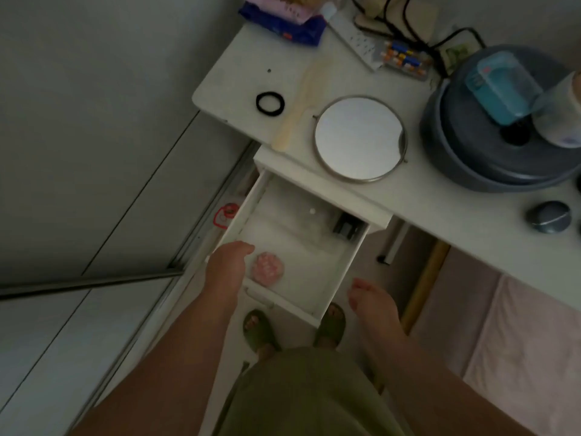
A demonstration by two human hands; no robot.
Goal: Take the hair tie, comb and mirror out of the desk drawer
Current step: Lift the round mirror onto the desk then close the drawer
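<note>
On the white desk top [440, 215] lie a black hair tie [270, 102], a cream comb [301, 103] and a round metal-rimmed mirror [359, 139], side by side near the desk's front edge. Below them the white drawer [347, 272] stands pulled out. My left hand [227, 267] rests on the drawer's near left corner, fingers curled over the rim, beside a pink round item [268, 268] inside. My right hand [374, 305] hovers just off the drawer's right front corner, fingers apart, holding nothing.
A dark small box [346, 227] sits at the drawer's back right. On the desk stand a grey basin [471, 146] with blue and clear containers, a grey round object [549, 216], a power strip [358, 42] with black cables, and a blue packet [283, 17]. Grey wardrobe doors are at left.
</note>
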